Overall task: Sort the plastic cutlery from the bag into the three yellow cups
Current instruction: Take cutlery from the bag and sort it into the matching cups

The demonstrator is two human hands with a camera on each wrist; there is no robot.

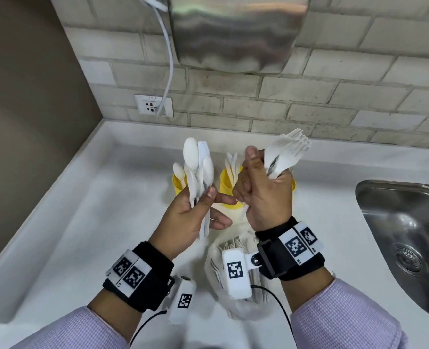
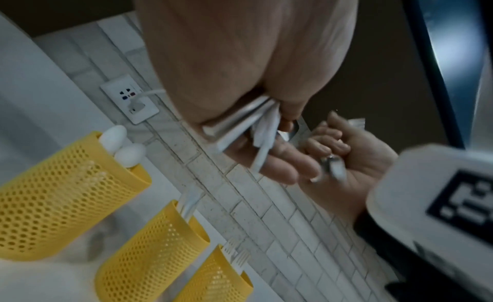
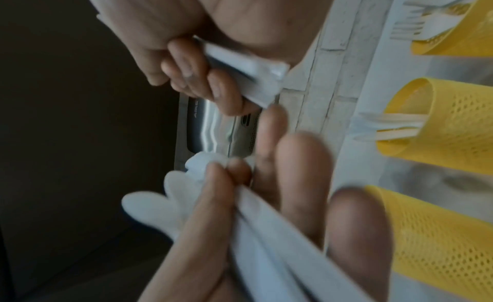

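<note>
My left hand (image 1: 195,210) grips a bundle of white plastic spoons (image 1: 198,162) by the handles, bowls pointing up. My right hand (image 1: 261,182) grips a fan of white forks (image 1: 287,149), tines up. Both hands hover close together above three yellow mesh cups. The left cup (image 1: 177,183) holds spoons (image 2: 117,144), the middle cup (image 1: 227,183) holds knives (image 3: 395,125), and the right cup (image 1: 293,186), mostly hidden behind my right hand, holds forks (image 3: 416,21). The clear plastic bag (image 1: 236,308) lies on the counter under my right wrist with more cutlery inside.
A white counter (image 1: 82,222) runs to a tiled wall with a socket (image 1: 153,105) and cable. A steel sink (image 1: 407,243) lies to the right. A steel appliance (image 1: 236,31) hangs on the wall above the cups.
</note>
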